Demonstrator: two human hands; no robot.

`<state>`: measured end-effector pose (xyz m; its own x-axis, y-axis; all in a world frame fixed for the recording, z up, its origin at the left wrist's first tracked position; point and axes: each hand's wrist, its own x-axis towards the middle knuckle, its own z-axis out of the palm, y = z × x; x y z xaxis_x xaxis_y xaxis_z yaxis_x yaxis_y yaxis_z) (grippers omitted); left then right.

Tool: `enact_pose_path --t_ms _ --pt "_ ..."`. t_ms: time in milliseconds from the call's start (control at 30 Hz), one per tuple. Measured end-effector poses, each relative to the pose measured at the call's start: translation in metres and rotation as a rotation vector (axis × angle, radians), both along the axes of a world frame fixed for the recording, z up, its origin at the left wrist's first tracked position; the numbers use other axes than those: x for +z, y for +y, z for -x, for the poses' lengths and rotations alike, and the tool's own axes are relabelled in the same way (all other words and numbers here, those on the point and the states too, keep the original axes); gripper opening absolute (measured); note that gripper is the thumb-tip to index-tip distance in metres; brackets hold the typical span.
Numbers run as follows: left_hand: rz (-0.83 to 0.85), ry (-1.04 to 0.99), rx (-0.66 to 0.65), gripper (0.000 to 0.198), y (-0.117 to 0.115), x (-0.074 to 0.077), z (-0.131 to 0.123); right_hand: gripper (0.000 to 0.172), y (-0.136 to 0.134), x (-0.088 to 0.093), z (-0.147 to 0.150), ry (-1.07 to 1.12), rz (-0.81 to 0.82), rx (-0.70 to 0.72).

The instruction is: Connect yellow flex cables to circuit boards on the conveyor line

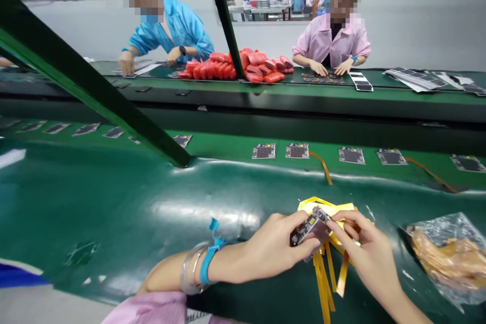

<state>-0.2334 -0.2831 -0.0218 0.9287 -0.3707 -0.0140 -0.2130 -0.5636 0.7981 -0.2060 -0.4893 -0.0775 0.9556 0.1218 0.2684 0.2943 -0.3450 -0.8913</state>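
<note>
My left hand (279, 245) grips a small circuit board (309, 225) by its edges, thumb on one side and fingers on the other. The board is tilted and carries a yellow patch. At its right corner my right hand (366, 245) has its fingertips pinched together. What lies between those fingertips is too small to make out. Under and behind both hands is a loose pile of orange-yellow flex cables (322, 283), with several strips hanging toward me. My hands partly cover the pile.
Circuit boards (264, 151) lie in a row on the green conveyor belt (228, 147), some with an orange flex cable attached. A clear bag of flex cables (451, 258) lies at right. A green slanted post (94, 86) crosses the left. Two co-workers sit opposite, near red packets (216, 68).
</note>
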Motion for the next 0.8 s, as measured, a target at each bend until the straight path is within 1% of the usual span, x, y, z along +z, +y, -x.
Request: enact_pose_path --t_ms 67,133,200,233,267,300,333,367,400,433,467,500,533,600,667,733,800 --pt "-0.012 -0.009 -0.006 0.017 -0.001 -0.002 0.002 0.032 -0.002 -0.003 -0.001 0.013 -0.007 -0.021" --pt "-0.052 -0.032 -0.007 0.016 -0.001 -0.002 0.003 0.029 -0.004 -0.006 -0.002 -0.005 0.011 -0.025" --pt "-0.058 -0.012 -0.017 0.015 0.000 -0.001 0.002 0.022 -0.007 -0.009 -0.002 -0.114 0.063 -0.009" --pt "-0.024 0.030 -0.033 0.014 0.000 -0.001 0.000 0.016 -0.008 -0.011 -0.001 -0.210 0.098 0.031" --pt "0.047 0.089 -0.062 0.017 0.001 0.000 -0.003 0.010 -0.009 -0.014 0.000 -0.318 0.133 0.091" --pt "0.149 0.164 -0.099 0.025 0.002 -0.001 -0.008 0.007 -0.010 -0.016 0.002 -0.420 0.161 0.146" --pt "0.264 0.246 -0.138 0.035 0.004 -0.002 -0.013 0.009 -0.011 -0.017 0.005 -0.490 0.176 0.188" --pt "0.368 0.321 -0.168 0.044 0.005 -0.004 -0.018 0.015 -0.011 -0.019 0.007 -0.515 0.169 0.203" --pt "0.448 0.385 -0.184 0.049 0.006 -0.006 -0.024 0.024 -0.012 -0.019 0.010 -0.488 0.129 0.193" --pt "0.493 0.434 -0.180 0.050 0.007 -0.009 -0.029 0.031 -0.012 -0.019 0.013 -0.415 0.064 0.166" --pt "0.509 0.466 -0.160 0.047 0.008 -0.011 -0.033 0.034 -0.013 -0.018 0.015 -0.311 -0.016 0.139" --pt "0.506 0.483 -0.135 0.045 0.009 -0.013 -0.037 0.034 -0.013 -0.018 0.016 -0.189 -0.091 0.130" --pt "0.493 0.488 -0.111 0.042 0.009 -0.015 -0.040 0.030 -0.014 -0.017 0.017 -0.061 -0.150 0.145" --pt "0.454 0.486 -0.088 0.039 0.009 -0.016 -0.043 0.024 -0.015 -0.015 0.014 0.188 -0.204 0.204" --pt "0.390 0.471 -0.091 0.035 0.011 -0.014 -0.043 0.029 -0.014 -0.013 0.009 0.388 -0.237 0.295" --pt "0.314 0.450 -0.104 0.032 0.013 -0.011 -0.042 0.033 -0.014 -0.010 0.005 0.478 -0.286 0.337" --pt "0.254 0.423 -0.112 0.032 0.015 -0.007 -0.039 0.032 -0.013 -0.007 0.003 0.444 -0.279 0.291"
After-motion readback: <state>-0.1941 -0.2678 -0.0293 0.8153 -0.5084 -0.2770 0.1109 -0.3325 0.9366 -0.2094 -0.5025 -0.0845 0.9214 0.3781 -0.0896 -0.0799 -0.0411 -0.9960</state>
